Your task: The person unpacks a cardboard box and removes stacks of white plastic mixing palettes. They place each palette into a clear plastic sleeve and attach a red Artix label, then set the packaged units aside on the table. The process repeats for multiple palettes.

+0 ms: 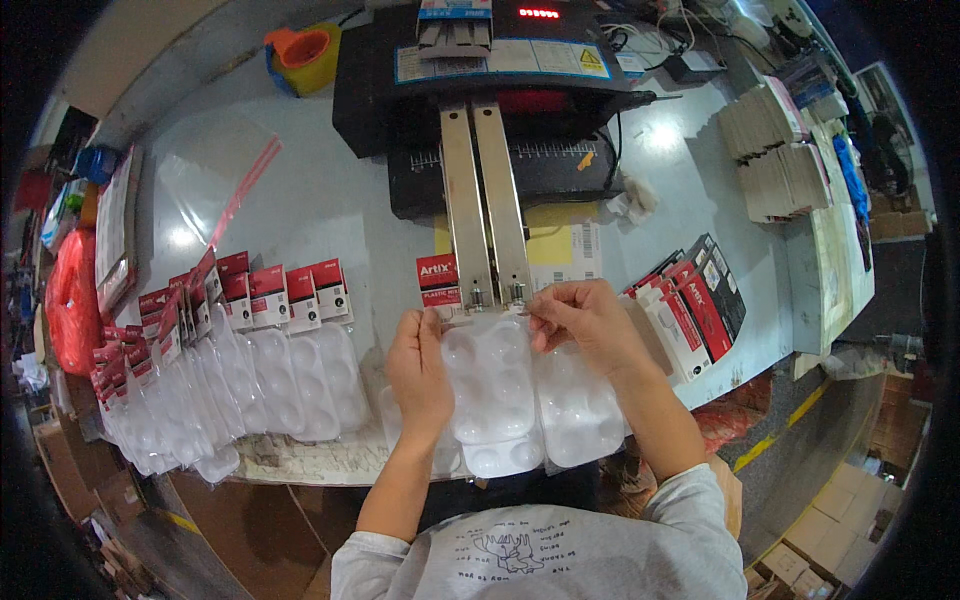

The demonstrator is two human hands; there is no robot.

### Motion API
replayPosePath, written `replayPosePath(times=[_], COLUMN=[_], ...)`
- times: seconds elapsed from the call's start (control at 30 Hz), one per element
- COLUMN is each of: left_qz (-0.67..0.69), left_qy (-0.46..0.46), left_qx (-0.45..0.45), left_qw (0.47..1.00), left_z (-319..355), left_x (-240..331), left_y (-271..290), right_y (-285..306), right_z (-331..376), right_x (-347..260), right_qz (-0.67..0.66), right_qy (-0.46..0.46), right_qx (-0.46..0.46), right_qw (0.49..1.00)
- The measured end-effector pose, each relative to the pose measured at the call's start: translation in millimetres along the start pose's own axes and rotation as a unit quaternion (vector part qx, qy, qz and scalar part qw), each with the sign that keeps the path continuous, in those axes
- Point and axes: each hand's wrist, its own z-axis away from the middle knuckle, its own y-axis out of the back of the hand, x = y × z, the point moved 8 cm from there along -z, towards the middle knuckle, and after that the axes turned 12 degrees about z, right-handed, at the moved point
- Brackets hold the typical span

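Observation:
A white plastic palette [490, 385] with round wells lies in clear film between my hands, at the near end of two metal rails [465, 190]. My left hand [420, 368] is closed on the upper left edge of its clear bag, thumb up. Just beyond that thumb is a red and white header card [437, 278]. With thumb and forefinger my right hand [585, 322] pinches the bag's upper right edge beside the rail end. Another bagged palette [578, 410] lies partly under my right hand. The film between my fingers is hard to make out.
A black machine [375, 90] stands at the back, with the rails running from it toward me. Many bagged palettes [300, 375] with red cards overlap at left. Header cards [690, 310] lie at right, card stacks [775, 180] farther back. A tape dispenser [303, 60] stands back left.

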Motion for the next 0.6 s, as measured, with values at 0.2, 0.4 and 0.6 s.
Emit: replayPosePath(times=[0.2,0.4,0.6], left_qz=[0.035,-0.281,-0.261], left_qy=[-0.004,-0.171,-0.184], left_qx=[-0.005,0.017,0.334], left_qw=[0.999,0.944,0.887], left_z=[-2.1,11.5,-1.7], left_x=[-4.5,2.6,69.0], left_y=[-3.8,81.6,402.0], right_y=[0.4,55.3,131.9], right_z=[-2.7,82.5,111.5], right_x=[5.7,-66.8,-46.8], right_qz=[0.025,0.330,0.543], right_qy=[-0.020,0.178,0.118], right_qx=[0.003,0.343,0.366], right_qw=[0.999,0.861,0.747])
